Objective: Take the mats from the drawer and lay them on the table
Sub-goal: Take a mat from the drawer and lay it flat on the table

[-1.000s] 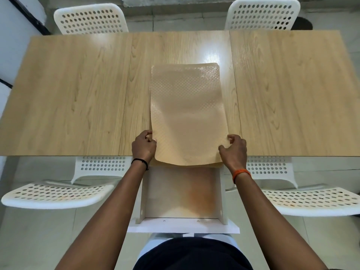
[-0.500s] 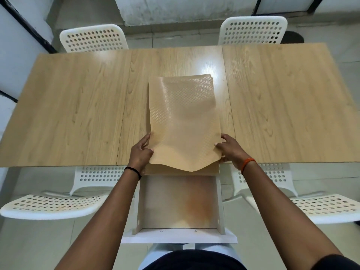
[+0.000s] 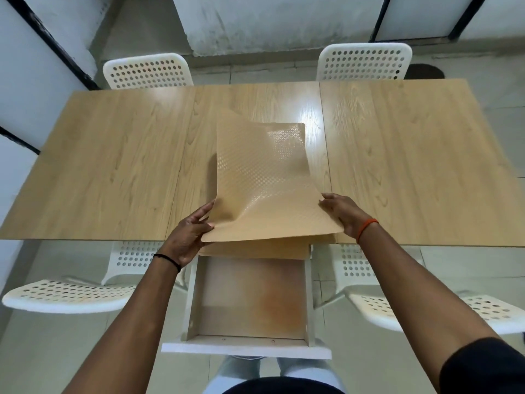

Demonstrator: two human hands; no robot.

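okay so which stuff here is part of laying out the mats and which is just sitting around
Part of the job: top mat, held by left hand and right hand; mats beneath; open drawer; table.

Just there: white chairs.
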